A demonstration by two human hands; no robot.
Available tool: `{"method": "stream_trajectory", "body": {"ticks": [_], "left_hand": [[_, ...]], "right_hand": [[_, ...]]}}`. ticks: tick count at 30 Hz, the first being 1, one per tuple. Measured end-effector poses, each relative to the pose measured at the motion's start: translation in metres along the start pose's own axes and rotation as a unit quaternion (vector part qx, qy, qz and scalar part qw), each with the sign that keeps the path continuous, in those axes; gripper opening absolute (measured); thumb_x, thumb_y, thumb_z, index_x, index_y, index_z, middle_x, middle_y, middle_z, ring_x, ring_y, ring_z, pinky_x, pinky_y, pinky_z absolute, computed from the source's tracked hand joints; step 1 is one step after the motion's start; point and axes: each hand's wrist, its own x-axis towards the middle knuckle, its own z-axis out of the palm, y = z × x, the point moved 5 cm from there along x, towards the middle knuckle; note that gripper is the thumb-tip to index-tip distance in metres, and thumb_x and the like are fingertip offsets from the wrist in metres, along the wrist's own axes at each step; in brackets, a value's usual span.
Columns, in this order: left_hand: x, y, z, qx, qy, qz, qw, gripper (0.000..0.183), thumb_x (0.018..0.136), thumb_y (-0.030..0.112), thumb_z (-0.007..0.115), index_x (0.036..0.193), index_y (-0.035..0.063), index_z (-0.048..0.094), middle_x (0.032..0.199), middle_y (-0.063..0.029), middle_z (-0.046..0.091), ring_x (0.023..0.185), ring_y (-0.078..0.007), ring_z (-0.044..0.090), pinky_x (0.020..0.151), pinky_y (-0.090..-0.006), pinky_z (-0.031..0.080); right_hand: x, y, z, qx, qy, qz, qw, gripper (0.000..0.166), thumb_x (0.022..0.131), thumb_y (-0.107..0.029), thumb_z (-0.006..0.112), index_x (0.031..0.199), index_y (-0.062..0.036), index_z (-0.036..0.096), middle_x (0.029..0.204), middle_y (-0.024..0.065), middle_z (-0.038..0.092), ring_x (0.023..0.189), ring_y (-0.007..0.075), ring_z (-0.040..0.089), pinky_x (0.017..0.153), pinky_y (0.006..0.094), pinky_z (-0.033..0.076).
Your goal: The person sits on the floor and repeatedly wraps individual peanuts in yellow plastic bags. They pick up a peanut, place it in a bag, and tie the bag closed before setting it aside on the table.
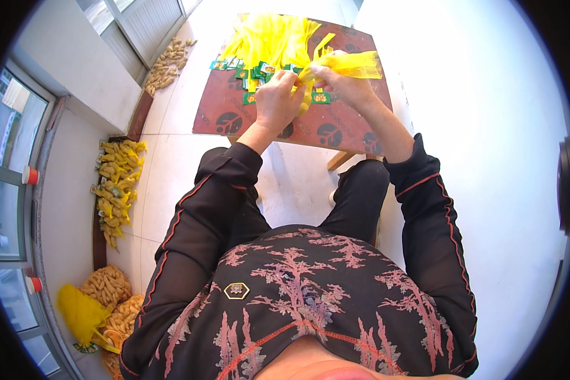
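Both hands are raised over a reddish-brown board table (285, 124) with dark printed marks. My left hand (279, 97) pinches one part of a yellow mesh bag (358, 65) near its gathered middle. With thumb and fingers, my right hand (339, 83) grips the same bag, whose wide end spreads out to the right. Something yellowish hangs in the mesh below the fingers; the hands partly hide it. Behind the hands lies a pile of flat yellow mesh bags (278, 40) with green printed tags (267, 68) at their near ends. Another tag (321, 98) shows beneath my right hand.
Along the left wall lie filled yellow mesh bags (118, 183), with loose tan, root-like pieces (168, 64) farther up. Lower left are heaped tan pieces (105, 285) and more yellow mesh (80, 313). Two red-and-white cups (30, 175) stand by the window.
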Motion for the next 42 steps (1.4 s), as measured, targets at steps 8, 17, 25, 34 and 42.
{"method": "stream_trajectory", "body": {"ticks": [8, 17, 25, 34, 42], "left_hand": [[-0.011, 0.014, -0.004, -0.051, -0.030, 0.002, 0.998, 0.014, 0.082, 0.018, 0.071, 0.080, 0.0072, 0.063, 0.081, -0.0095, 0.063, 0.072, -0.0314, 0.065, 0.062, -0.0396, 0.052], [-0.006, -0.006, 0.001, -0.178, -0.130, -0.081, 0.972, 0.015, 0.082, 0.014, 0.074, 0.084, 0.0020, 0.064, 0.072, -0.0088, 0.061, 0.064, -0.0184, 0.058, 0.061, -0.0312, 0.048], [-0.004, -0.018, -0.006, -0.212, -0.160, -0.137, 0.954, 0.018, 0.084, 0.018, 0.074, 0.084, 0.0016, 0.066, 0.070, -0.0041, 0.062, 0.062, -0.0109, 0.055, 0.060, -0.0280, 0.047], [0.009, -0.018, -0.025, -0.286, -0.123, -0.147, 0.939, 0.016, 0.089, 0.015, 0.068, 0.084, 0.0000, 0.066, 0.072, -0.0016, 0.064, 0.064, -0.0069, 0.057, 0.060, -0.0231, 0.046], [-0.081, -0.016, 0.040, -0.736, -0.344, -0.418, 0.406, 0.071, 0.097, 0.057, 0.050, 0.123, -0.0085, 0.058, 0.109, -0.0221, 0.069, 0.087, -0.0220, 0.072, 0.078, -0.0299, 0.060]], "right_hand": [[0.004, 0.021, -0.002, 0.039, 0.022, 0.002, 0.999, 0.024, 0.093, -0.021, 0.068, 0.100, 0.0019, 0.065, 0.087, 0.0071, 0.069, 0.065, 0.0126, 0.067, 0.059, 0.0261, 0.054], [-0.002, -0.001, -0.004, -0.078, -0.046, 0.047, 0.995, 0.025, 0.100, -0.027, 0.059, 0.099, -0.0026, 0.066, 0.089, 0.0064, 0.068, 0.069, 0.0107, 0.065, 0.063, 0.0257, 0.054], [0.019, -0.032, -0.003, -0.268, -0.068, -0.137, 0.951, 0.017, 0.097, -0.013, 0.058, 0.101, 0.0018, 0.065, 0.091, 0.0105, 0.066, 0.084, 0.0234, 0.062, 0.078, 0.0331, 0.050], [0.024, -0.051, -0.010, -0.274, -0.070, -0.144, 0.948, 0.022, 0.094, -0.015, 0.055, 0.105, 0.0010, 0.066, 0.100, 0.0168, 0.070, 0.092, 0.0275, 0.067, 0.082, 0.0351, 0.051], [0.031, -0.040, -0.001, -0.069, -0.041, -0.157, 0.984, 0.021, 0.091, -0.015, 0.060, 0.102, 0.0020, 0.066, 0.088, 0.0133, 0.072, 0.078, 0.0226, 0.069, 0.072, 0.0332, 0.053]]}}
